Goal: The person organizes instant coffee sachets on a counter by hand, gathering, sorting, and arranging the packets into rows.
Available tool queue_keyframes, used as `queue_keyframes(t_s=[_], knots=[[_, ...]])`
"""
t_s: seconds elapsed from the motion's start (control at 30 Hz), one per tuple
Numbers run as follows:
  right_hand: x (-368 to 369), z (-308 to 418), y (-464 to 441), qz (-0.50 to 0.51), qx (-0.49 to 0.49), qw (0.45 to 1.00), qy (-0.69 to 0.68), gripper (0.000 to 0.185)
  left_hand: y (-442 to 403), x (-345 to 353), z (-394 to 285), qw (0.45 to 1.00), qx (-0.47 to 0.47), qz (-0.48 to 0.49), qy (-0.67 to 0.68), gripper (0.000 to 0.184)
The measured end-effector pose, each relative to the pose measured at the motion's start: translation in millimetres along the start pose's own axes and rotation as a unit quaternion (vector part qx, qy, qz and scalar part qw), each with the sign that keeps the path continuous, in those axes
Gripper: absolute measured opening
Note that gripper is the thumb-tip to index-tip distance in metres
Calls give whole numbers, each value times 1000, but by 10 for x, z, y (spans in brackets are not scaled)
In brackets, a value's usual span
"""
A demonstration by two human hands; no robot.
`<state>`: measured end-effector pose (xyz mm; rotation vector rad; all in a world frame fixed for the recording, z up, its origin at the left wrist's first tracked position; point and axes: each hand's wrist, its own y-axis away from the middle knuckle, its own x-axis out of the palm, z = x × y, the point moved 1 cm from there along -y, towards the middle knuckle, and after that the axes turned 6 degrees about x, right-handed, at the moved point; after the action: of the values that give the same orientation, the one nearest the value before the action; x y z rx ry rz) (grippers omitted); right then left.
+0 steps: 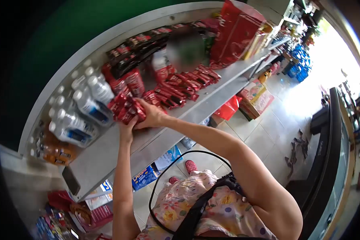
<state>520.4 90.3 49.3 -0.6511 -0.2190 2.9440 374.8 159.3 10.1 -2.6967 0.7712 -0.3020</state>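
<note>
Both hands meet around a bunch of small red packets (125, 109) above the grey shelf (148, 141). My left hand (128, 129) grips the bunch from below, its fingers closed. From the right, my right hand (151, 114) is wrapped against the same packets. Just beyond the hands, more red packets (176, 91) lie in a row along the shelf. Clear bottles with white caps (93, 105) stand to the left of the bunch. Upright red pouches (134, 82) are behind it.
A large red bag (234, 36) stands farther along the shelf. Orange drink bottles (56, 154) and a phone (71, 181) are at the near left end. Boxes (255, 99) sit on the floor below. A dark-framed glass case (332, 160) stands on the right.
</note>
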Motion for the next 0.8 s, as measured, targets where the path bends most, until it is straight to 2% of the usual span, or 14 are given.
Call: queue_keyframes(t_s=[0.07,0.13,0.27,0.33,0.4,0.43,0.47,0.53,0.57,0.63,0.67,0.73,0.77,0.8], knots=[[55,-36,-1,-67,-8,997,-48,96,-7,56,115,1000,-17,5,15,53],[25,-15,-6,-90,18,995,-49,84,-56,11,226,997,-56,-35,28,55],[-225,257,78,-116,-30,992,-36,70,-50,448,-275,991,-5,-131,5,50],[-319,236,27,-88,19,995,-34,72,10,693,-521,981,-35,-192,20,56],[-481,240,40,32,164,985,-54,60,49,767,-713,958,-198,-151,142,57],[-607,281,127,25,208,969,-131,44,75,777,-728,954,-196,-114,195,56],[-720,335,227,45,255,920,-296,32,82,766,-741,947,-192,-77,246,54],[-802,205,243,89,312,847,-421,34,17,780,-709,939,-214,-35,267,49],[-826,177,257,89,311,847,-423,34,-24,812,-638,933,-243,-67,258,46],[-809,167,295,85,242,880,-400,48,-71,901,-581,915,-297,-119,244,42],[-791,141,280,26,244,917,-315,58,-107,899,-509,910,-307,-129,245,42],[-767,-60,184,23,159,925,-343,76,-143,798,-266,923,-300,-77,227,43],[-814,-64,213,-17,187,946,-264,79,-129,788,-218,928,-290,-43,231,47],[-691,-313,107,-73,194,946,-250,75,-113,863,-220,924,-298,-68,230,47]])
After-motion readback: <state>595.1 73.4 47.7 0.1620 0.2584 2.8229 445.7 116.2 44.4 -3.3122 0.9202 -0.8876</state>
